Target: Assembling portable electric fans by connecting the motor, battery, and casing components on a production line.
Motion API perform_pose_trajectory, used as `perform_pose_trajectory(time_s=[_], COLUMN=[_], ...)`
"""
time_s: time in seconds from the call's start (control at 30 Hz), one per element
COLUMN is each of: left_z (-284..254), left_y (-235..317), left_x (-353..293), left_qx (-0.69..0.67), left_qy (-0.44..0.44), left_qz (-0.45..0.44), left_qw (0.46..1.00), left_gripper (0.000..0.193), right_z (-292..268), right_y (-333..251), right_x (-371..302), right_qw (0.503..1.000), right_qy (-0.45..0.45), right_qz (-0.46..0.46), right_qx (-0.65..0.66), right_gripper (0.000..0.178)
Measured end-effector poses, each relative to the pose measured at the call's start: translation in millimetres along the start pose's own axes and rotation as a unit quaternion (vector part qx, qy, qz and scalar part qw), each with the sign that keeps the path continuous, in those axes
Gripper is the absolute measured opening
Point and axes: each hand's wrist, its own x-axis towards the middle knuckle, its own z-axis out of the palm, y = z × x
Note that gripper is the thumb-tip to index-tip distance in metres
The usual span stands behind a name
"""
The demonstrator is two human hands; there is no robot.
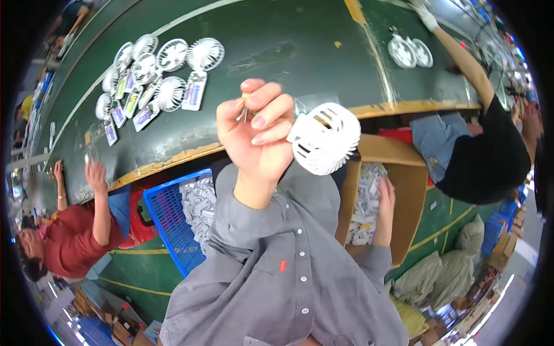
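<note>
My left hand (257,130) is raised over the table's near edge, its fingers curled inward. It is closed round the handle end of a white handheld fan (327,138), whose round slatted head stands out to the right of the fingers. Thin metal pieces or wires (244,108) show between thumb and forefinger; their exact kind is unclear. Down at the right, my right hand (387,202) reaches into a cardboard box (408,202) among many small grey-white plastic parts (365,202). Its fingers look stretched out along the parts, with the tips partly hidden.
Several white fans (170,93) with packaged cards lie on the green table (277,52) at left; two more fans (402,53) lie far right. A blue basket (167,213) of similar parts stands left of me. Co-workers sit left, in a red shirt (75,242), and right, in black (485,161).
</note>
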Motion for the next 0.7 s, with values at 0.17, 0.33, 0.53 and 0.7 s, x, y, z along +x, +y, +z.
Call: perform_pose_trajectory(time_s=[0.17,0.33,0.53,0.7], left_z=[-7.7,-9.7,-2.2,-17.6], left_y=[-37.0,-9.4,144.0,163.4], left_x=[12.3,5.2,-21.8,-60.6], left_qx=[-0.014,0.475,0.973,0.975], left_qy=[0.091,0.226,0.112,0.062], left_qz=[-0.009,0.162,0.202,0.053], left_qw=[0.996,0.835,0.026,-0.209], left_gripper=[0.019,0.030,0.063,0.055], right_z=[125.0,136.7,108.5,84.3], right_y=[-182.2,-219.9,-218.7,-209.9], right_x=[-81.7,-78.3,-50.2,-15.0], right_qw=[0.832,0.794,0.801,0.730], right_qy=[-0.305,-0.315,-0.277,-0.298], right_qz=[-0.055,-0.056,-0.096,-0.076], right_qx=[0.460,0.516,0.522,0.611], right_gripper=[0.060,0.036,0.029,0.043])
